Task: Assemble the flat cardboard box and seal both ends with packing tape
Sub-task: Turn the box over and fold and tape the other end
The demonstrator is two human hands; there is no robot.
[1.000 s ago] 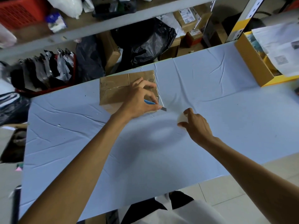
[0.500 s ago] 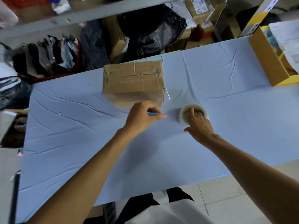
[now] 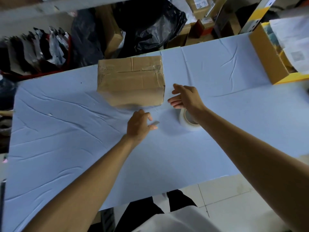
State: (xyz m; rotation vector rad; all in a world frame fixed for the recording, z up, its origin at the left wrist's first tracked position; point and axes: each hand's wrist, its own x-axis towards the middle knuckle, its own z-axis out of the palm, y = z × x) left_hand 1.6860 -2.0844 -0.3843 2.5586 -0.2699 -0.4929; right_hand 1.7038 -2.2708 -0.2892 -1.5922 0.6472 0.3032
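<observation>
Our right hand has lifted off the tape roll and hangs, fingers spread, just beside the right end of the cardboard box. That box sits closed near the far edge of the table, long axis left to right, taped seam up. Our left hand curls near a grey sliver, perhaps a cutter; whether it pinches it we cannot tell.

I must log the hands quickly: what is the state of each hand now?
Left hand: cannot tell; fingers curled, perhaps on something small.
Right hand: open, holding nothing.
</observation>
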